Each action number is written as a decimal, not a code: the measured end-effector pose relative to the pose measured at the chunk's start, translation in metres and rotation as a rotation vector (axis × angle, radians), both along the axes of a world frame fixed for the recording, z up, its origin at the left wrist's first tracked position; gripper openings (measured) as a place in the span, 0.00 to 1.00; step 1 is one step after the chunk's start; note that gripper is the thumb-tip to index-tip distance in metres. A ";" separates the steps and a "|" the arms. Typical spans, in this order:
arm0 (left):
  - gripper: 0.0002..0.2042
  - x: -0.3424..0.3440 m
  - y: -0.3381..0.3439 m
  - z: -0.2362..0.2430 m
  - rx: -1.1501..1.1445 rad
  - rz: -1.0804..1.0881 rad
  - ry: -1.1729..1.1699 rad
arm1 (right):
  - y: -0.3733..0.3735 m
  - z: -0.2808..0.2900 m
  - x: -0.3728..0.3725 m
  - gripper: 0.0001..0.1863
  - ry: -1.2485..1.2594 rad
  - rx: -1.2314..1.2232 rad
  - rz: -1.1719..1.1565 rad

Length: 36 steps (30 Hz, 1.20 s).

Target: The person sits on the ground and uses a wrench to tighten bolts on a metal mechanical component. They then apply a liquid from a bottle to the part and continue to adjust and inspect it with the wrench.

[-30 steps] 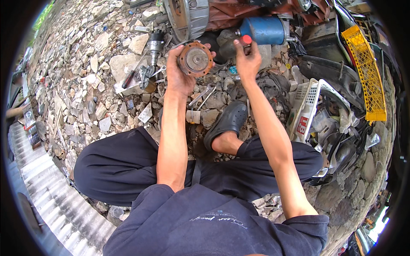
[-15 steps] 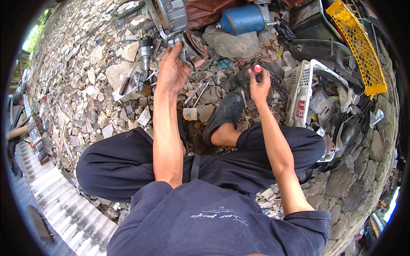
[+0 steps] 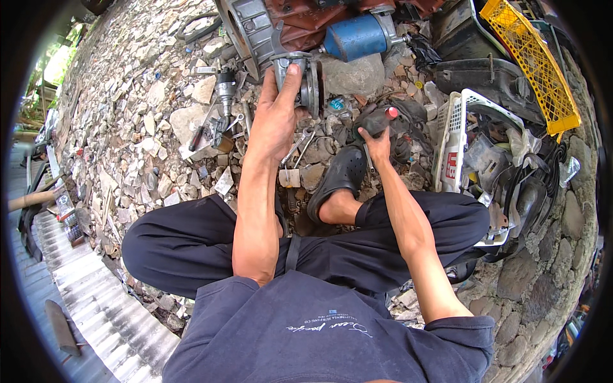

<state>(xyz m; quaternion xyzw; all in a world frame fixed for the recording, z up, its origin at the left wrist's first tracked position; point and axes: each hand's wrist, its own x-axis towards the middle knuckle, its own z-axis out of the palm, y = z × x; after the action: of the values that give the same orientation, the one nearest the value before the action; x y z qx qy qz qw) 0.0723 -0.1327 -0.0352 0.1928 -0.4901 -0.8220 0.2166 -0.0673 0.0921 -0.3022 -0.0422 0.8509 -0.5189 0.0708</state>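
My left hand (image 3: 273, 121) is closed around a grey metal engine part (image 3: 311, 89) with a round flange, its thumb on top. The part is raised just in front of a large ribbed metal housing (image 3: 254, 29). On the right, my right hand (image 3: 378, 145) grips a small dark bottle (image 3: 371, 122) with a red cap (image 3: 391, 113), tilted over the stones. Its fingers are partly hidden behind the bottle. Between my hands, spanners (image 3: 300, 148) lie on the rubble, near my black clog (image 3: 338, 180).
A blue cylinder (image 3: 356, 37) sits behind a big stone (image 3: 357, 73). At the right stand a white basket (image 3: 452, 143) of parts and a yellow plastic grate (image 3: 533, 70). Left of my left hand lie a screwdriver (image 3: 198, 138) and a metal-and-black part (image 3: 225, 92). Corrugated sheet (image 3: 96, 287) borders the lower left.
My left hand has shifted right and turned the engine part, so its flange now faces right. My right hand has lowered slightly toward me, with the bottle still in it.
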 end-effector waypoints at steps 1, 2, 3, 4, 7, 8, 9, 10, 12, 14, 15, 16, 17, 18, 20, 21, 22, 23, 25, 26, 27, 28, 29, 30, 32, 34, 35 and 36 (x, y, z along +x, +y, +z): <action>0.19 0.001 0.000 0.001 0.048 -0.033 -0.013 | 0.000 -0.004 0.001 0.38 -0.008 -0.036 0.000; 0.20 0.001 0.001 0.001 0.096 -0.067 -0.027 | 0.001 -0.007 0.001 0.37 -0.016 -0.072 -0.001; 0.21 0.001 0.001 0.001 0.145 -0.099 -0.038 | 0.000 -0.006 0.000 0.36 -0.022 -0.108 0.000; 0.19 0.002 -0.001 -0.002 0.253 -0.184 0.037 | -0.001 -0.006 0.000 0.36 -0.020 -0.118 -0.005; 0.23 -0.002 0.007 -0.001 0.284 -0.110 0.083 | -0.004 0.005 0.003 0.34 -0.016 -0.130 -0.029; 0.21 0.000 0.010 0.002 0.313 -0.113 0.089 | -0.005 0.010 0.004 0.34 -0.013 -0.124 -0.044; 0.21 0.000 0.014 0.006 0.326 -0.109 0.100 | -0.004 0.015 0.004 0.34 -0.010 -0.116 -0.062; 0.20 0.000 0.016 0.009 0.340 -0.105 0.111 | -0.004 0.019 0.002 0.34 0.043 -0.137 -0.078; 0.19 -0.002 0.018 0.008 0.388 -0.130 0.187 | -0.006 0.026 -0.003 0.34 0.150 -0.177 -0.107; 0.19 -0.001 0.018 0.005 0.407 -0.168 0.185 | -0.009 0.049 -0.006 0.34 0.231 -0.218 -0.089; 0.19 -0.001 0.017 0.005 0.418 -0.187 0.188 | -0.012 0.065 -0.008 0.34 0.274 -0.238 -0.079; 0.20 -0.001 0.017 0.001 0.426 -0.177 0.177 | -0.013 0.079 -0.013 0.35 0.280 -0.280 -0.037; 0.21 -0.003 0.017 -0.004 0.434 -0.166 0.166 | -0.013 0.093 -0.016 0.35 0.302 -0.272 -0.014; 0.21 -0.005 0.018 -0.007 0.444 -0.158 0.156 | -0.014 0.117 -0.016 0.35 0.352 -0.310 0.023; 0.23 -0.005 0.020 -0.004 0.431 -0.149 0.135 | -0.011 0.164 -0.013 0.35 0.390 -0.351 0.129; 0.24 -0.006 0.021 -0.001 0.423 -0.143 0.126 | -0.008 0.184 -0.014 0.36 0.378 -0.356 0.202; 0.31 -0.007 0.021 -0.001 0.372 -0.104 0.104 | -0.004 0.200 -0.019 0.37 0.479 -0.241 0.297; 0.34 -0.009 0.024 -0.003 0.365 -0.101 0.084 | 0.000 0.217 -0.017 0.37 0.478 -0.169 0.355; 0.39 -0.009 0.025 0.001 0.360 -0.080 0.056 | 0.003 0.262 -0.007 0.38 0.479 -0.015 0.484; 0.44 -0.014 0.023 -0.006 0.357 -0.065 0.039 | 0.003 0.277 -0.002 0.39 0.500 0.037 0.510; 0.45 -0.017 0.022 -0.011 0.363 -0.073 0.021 | 0.003 0.290 0.004 0.39 0.522 0.078 0.518; 0.46 -0.016 0.018 -0.016 0.369 -0.068 0.003 | 0.000 0.302 0.011 0.38 0.543 0.114 0.537; 0.46 -0.016 0.015 -0.020 0.374 -0.064 -0.015 | -0.001 0.310 0.016 0.38 0.564 0.150 0.555; 0.47 -0.016 0.013 -0.023 0.380 -0.060 -0.025 | 0.000 0.315 0.020 0.39 0.605 0.197 0.570; 0.49 -0.017 0.009 -0.028 0.393 -0.052 -0.044 | 0.000 0.326 0.029 0.39 0.583 0.237 0.601; 0.51 -0.019 0.007 -0.036 0.341 -0.052 -0.049 | 0.001 0.331 0.035 0.38 0.574 0.264 0.639; 0.51 -0.020 0.006 -0.039 0.315 -0.051 -0.052 | 0.001 0.333 0.039 0.38 0.568 0.290 0.642; 0.51 -0.021 0.007 -0.038 0.287 -0.030 -0.072 | 0.002 0.334 0.043 0.38 0.561 0.317 0.644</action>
<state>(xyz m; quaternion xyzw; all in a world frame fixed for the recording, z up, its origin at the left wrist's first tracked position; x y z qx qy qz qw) 0.0518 -0.1261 -0.0734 0.2437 -0.3778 -0.8794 0.1568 -0.0238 0.0941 0.0321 -0.4321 0.8496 -0.3025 0.0008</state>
